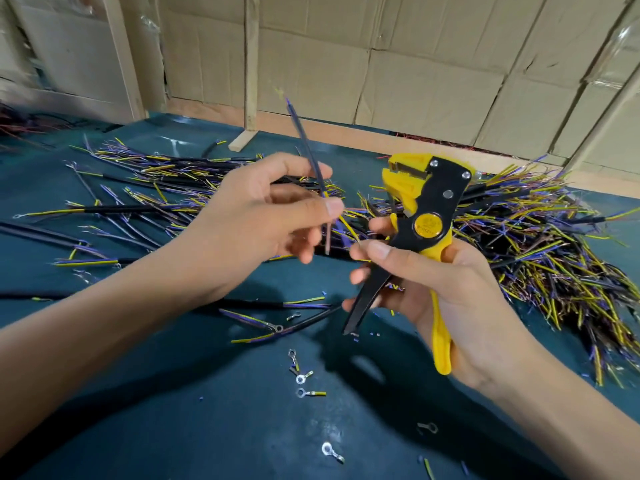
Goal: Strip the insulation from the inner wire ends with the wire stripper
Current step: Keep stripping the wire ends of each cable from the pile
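left hand (263, 209) pinches cable (313, 157) mid frame, right hand (433, 271) wrapped round wire stripper (420, 209), wire not in jaws yet, big pile (540, 237) right side looks unfinished

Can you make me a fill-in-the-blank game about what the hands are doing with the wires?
1. The right hand holds a wire stripper that is black and ____.
2. The left hand pinches a thin black ____.
3. The table cover is dark ____.
4. Small metal ____ terminals lie near the front.

Missing words: yellow; cable; green; ring
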